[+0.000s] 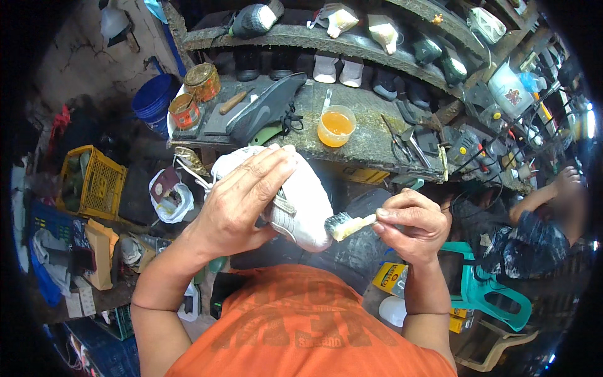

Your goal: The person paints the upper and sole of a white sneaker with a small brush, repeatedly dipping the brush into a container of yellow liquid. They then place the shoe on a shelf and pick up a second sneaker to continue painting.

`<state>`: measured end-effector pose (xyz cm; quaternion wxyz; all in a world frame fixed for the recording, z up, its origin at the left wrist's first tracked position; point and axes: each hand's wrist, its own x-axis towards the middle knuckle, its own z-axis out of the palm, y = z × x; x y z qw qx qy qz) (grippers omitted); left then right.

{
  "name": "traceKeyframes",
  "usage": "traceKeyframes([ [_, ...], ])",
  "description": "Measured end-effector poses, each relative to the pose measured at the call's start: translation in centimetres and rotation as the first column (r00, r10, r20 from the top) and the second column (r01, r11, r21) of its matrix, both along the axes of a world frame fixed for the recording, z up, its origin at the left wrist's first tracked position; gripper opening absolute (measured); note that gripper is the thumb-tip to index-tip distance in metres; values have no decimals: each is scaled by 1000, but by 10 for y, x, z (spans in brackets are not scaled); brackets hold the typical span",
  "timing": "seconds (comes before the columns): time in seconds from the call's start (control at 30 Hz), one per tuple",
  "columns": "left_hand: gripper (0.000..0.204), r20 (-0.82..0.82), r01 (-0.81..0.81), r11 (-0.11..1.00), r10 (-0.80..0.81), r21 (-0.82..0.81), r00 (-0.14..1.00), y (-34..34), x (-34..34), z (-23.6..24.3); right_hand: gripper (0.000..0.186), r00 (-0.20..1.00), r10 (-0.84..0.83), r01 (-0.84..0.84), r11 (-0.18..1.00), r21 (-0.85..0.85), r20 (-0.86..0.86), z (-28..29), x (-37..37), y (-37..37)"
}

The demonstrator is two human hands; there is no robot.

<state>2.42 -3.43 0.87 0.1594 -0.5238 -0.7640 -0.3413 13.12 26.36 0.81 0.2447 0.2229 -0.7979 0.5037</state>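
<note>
My left hand [242, 198] is closed around a white sneaker [308, 201], its sole side turned up and away and its toe pointing toward my right. A pale lace dangles from the shoe's far left end. Pinched between the thumb and fingers of my right hand [411, 223] is a small brush [347, 225] with a light handle and dark bristles. Those bristles are at the toe edge of the sneaker, touching or nearly so. On the bench ahead stands a clear cup of amber liquid [336, 125], with a handle sticking up at its rim.
The workbench [301, 147] holds a dark grey sneaker [267, 110], two rusty cans [202, 81] and hand tools [408, 141]. Several shoes line the shelf [339, 41] above. A yellow crate [94, 182] and blue bucket [152, 97] stand left; a teal plastic chair [490, 292] and another person [534, 232] are right.
</note>
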Motion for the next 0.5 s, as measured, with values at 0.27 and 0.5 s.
traceKeyframes([
  [0.27, 90, -9, -45, 997, 44, -58, 999, -5, 2, 9, 28, 999, -30, 31, 998, 54, -21, 4, 0, 1],
  [0.5, 91, -43, -66, 996, 64, -54, 997, -8, 3, 13, 28, 1000, -26, 26, 998, -51, 6, 3, 1, 1],
])
